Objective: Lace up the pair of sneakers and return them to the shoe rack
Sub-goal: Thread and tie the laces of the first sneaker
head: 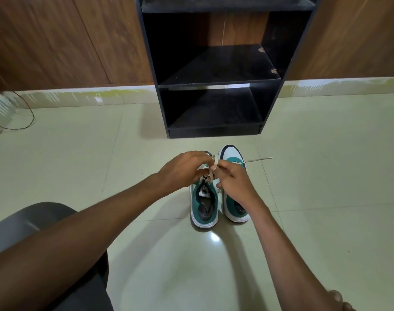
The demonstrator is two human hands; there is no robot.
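Head view: both hands working the lace over the left sneaker.

Left hand and right hand each pinch the white lace in curled fingers; the pair stands on the floor before the shoe rack. Keep tension even, feeding the lace flat through each eyelet.

Both hands on sneaker lace

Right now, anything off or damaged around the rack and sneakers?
Two chipped spots show pale on the black shoe rack, at the right end of its middle shelf. A loose lace end trails across the floor beside the right sneaker.
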